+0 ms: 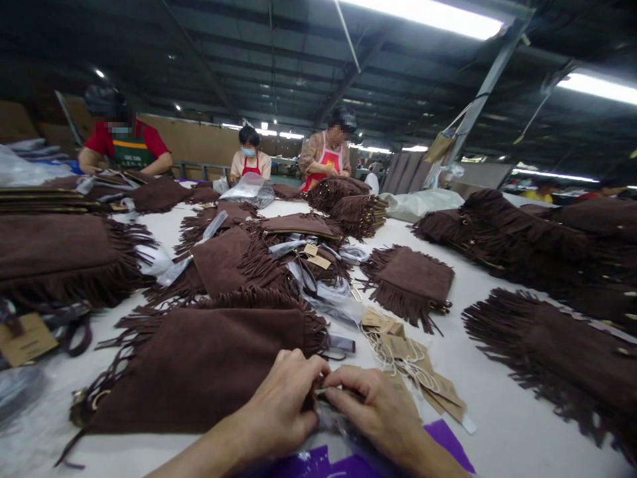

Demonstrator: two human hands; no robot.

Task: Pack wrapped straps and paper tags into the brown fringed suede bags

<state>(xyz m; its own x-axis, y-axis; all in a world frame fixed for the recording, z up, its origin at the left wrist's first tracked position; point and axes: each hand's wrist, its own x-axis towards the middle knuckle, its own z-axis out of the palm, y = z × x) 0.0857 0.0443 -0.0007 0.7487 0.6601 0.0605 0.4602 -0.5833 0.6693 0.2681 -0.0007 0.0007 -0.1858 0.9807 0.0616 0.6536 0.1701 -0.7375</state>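
Left hand [283, 401] and right hand [381, 415] pinch a small, half-hidden piece [321, 393] between them; around it, fringed brown bag [199, 372] edges close at ten o'clock, tags [395, 346] at two, white tabletop [502, 405] room at three.

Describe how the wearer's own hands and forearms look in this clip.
The left hand and right hand are ungloved. No sleeve, watch or bracelet shows on the visible forearms, and I see no rings or markings.

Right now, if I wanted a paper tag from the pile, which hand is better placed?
Likely the right hand: the paper tags lie just beyond it, on its side. The left hand is farther off, beside the brown fringed bag. Both look occupied, though.
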